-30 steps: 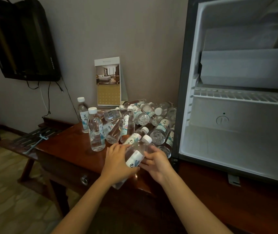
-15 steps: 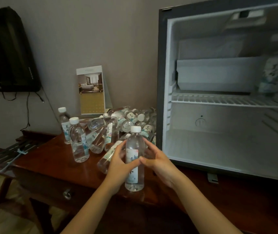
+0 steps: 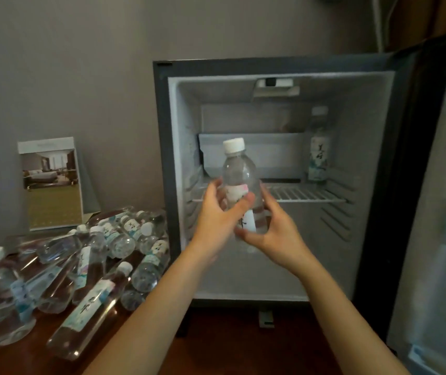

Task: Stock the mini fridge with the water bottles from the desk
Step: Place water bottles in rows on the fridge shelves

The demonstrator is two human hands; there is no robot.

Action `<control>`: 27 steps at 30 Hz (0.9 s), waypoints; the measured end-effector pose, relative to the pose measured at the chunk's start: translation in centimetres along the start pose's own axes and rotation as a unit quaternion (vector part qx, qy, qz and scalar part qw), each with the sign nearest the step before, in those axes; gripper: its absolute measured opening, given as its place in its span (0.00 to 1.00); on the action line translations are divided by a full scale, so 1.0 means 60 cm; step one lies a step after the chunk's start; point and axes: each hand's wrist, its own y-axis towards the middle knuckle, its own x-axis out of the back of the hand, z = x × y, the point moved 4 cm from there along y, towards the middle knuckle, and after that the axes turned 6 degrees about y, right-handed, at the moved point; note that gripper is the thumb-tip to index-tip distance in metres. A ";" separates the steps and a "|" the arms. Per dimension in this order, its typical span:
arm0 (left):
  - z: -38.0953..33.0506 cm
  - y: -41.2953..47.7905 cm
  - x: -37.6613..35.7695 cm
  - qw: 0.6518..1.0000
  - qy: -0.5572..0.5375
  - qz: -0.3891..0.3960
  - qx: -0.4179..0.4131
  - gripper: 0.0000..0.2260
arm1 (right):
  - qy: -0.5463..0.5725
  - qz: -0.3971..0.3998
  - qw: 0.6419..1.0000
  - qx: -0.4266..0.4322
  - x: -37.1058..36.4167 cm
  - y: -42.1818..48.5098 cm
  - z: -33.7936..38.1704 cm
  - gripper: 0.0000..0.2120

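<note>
I hold a clear water bottle (image 3: 236, 171) with a white cap upright in front of the open mini fridge (image 3: 278, 185). My left hand (image 3: 220, 217) grips its left side, thumb across the label. My right hand (image 3: 276, 234) cups its lower right side with curled fingers. The bottle hangs level with the wire shelf (image 3: 305, 194). One labelled bottle (image 3: 318, 150) stands on that shelf at the right rear. Several more bottles (image 3: 94, 261) lie heaped on the wooden desk (image 3: 211, 345) to the left.
The fridge door (image 3: 438, 212) stands open at the right, with a bottle dimly visible in its rack. A standing card (image 3: 51, 185) with a room photo leans by the wall behind the heap. The fridge floor below the shelf is bare.
Both hands have lifted the bottle from desk level up and to the right, to the fridge opening. The view has swung right, so the fridge now faces me.
</note>
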 end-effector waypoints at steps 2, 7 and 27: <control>-0.022 0.039 -0.032 0.999 -0.007 0.039 -0.014 0.23 | -0.040 -0.048 0.998 0.022 0.041 0.029 0.009 0.42; -0.034 0.113 -0.092 0.992 0.021 0.123 0.006 0.24 | -0.045 -0.109 0.993 0.027 0.103 0.088 0.025 0.38; 0.033 0.223 -0.166 0.989 0.098 0.089 0.060 0.27 | -0.204 -0.255 0.942 -0.083 0.167 0.166 -0.094 0.25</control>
